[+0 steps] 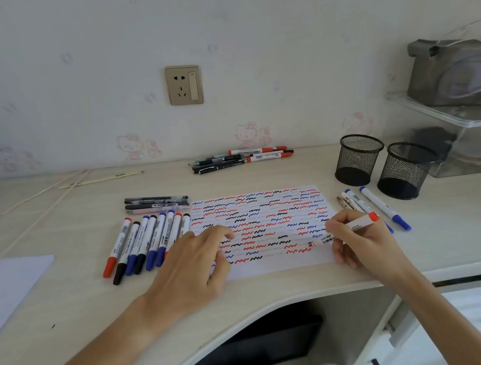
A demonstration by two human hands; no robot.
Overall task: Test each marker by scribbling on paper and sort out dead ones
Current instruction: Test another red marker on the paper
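A: Where's the marker being tested?

B: Lower right of centre. The right hand grips a red-capped marker, its tip touching the paper near the lowest squiggle row.

A: The other hand?

B: The left hand lies flat with relaxed fingers on the paper's left edge, holding nothing.

A: The rest?

B: A row of 8 markers left of the paper, a few markers right of it, 2 mesh cups beyond those
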